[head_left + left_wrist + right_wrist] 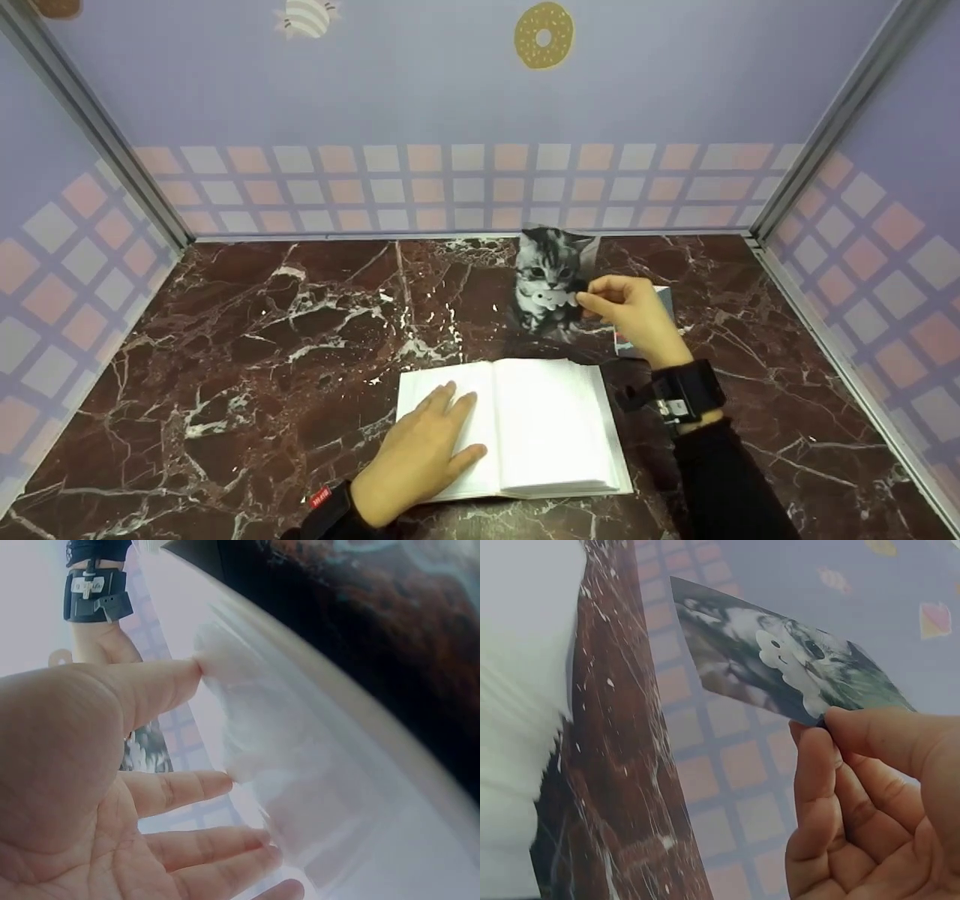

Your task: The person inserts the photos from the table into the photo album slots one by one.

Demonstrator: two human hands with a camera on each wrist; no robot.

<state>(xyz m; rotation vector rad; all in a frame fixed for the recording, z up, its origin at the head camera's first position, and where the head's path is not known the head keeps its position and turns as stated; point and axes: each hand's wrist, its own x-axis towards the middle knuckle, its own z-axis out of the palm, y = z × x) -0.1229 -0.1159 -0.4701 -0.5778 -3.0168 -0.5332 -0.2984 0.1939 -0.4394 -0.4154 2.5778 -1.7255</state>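
Open book (pixel 555 427) on counter (pixel 225 345). Left hand (pixel 418 448): fingers spread, touching the book's left page, gripping nothing; likely steadying it open. Right hand (pixel 634 316): thumb and finger pinching an edge of the kitten picture (pixel 547 262), raised beyond the book, probably to leave its face uncovered.

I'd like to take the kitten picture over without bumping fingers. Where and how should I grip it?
Probably best to take the kitten picture by its left edge, as the head view shows it, coming from the left. It is thin and flat, so a light pinch should suffice; the right hand pinches the opposite edge, leaving the left one free.
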